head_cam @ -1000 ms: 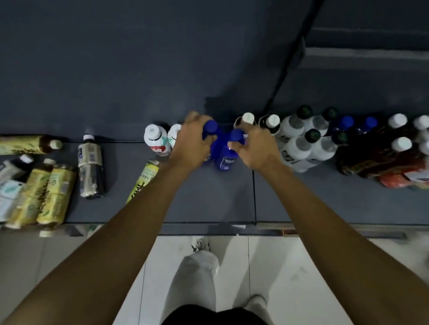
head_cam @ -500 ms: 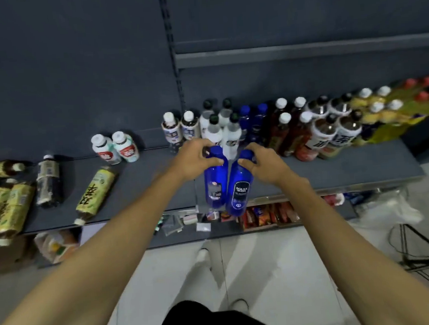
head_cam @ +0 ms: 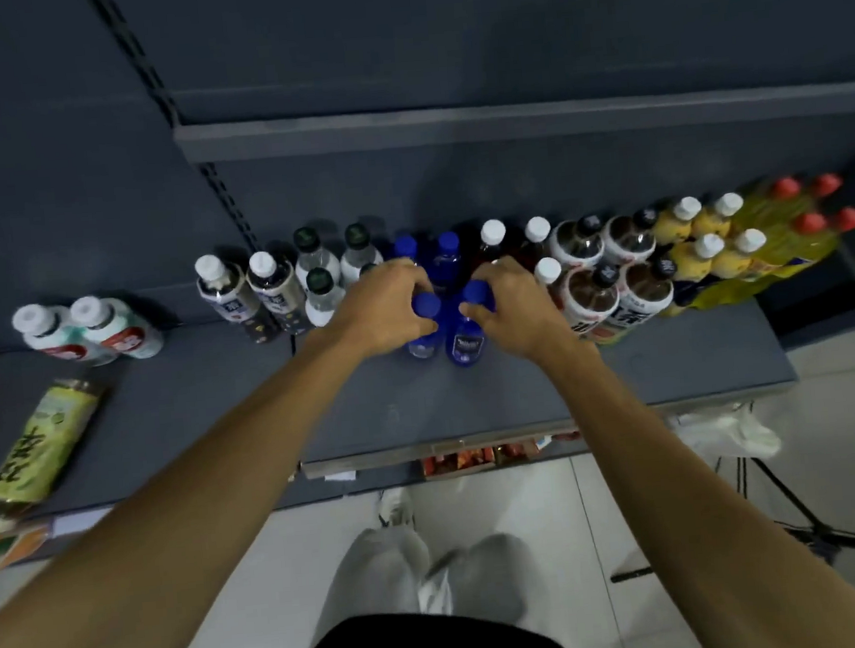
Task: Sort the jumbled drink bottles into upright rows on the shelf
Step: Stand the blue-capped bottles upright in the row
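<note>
- The lying green tea bottle (head_cam: 41,441) sits at the far left of the shelf (head_cam: 674,371), its cap end at the front edge; a knock or a shake of the shelf could roll it off onto the floor.
- The two white bottles with red labels (head_cam: 88,332) stand well apart from the main block, so they look safe from the present move.
- The clear bottles with dark caps (head_cam: 320,291) stand just beside the left hand (head_cam: 388,309); a wide wrist or elbow swing on release could tip the nearest one.
- That hand curls its fingers round the neck of the left blue bottle (head_cam: 424,337), which stands upright on the shelf in front of two more blue bottles (head_cam: 427,254). A push too far back could shove those into the wall, or leave the row crooked.
- The right hand (head_cam: 514,312) grips the neck of the right blue bottle (head_cam: 465,341) in the same way. The two bottles touch or nearly so; letting go while either is tilted could topple one onto the other.
- The brown bottles with white labels (head_cam: 611,283) crowd the right hand closely; I judge a knuckle brush on withdrawal the likeliest upset, as these are packed tight and could fall in a chain.
- The yellow bottles (head_cam: 706,245) stand clear of the hands.
</note>
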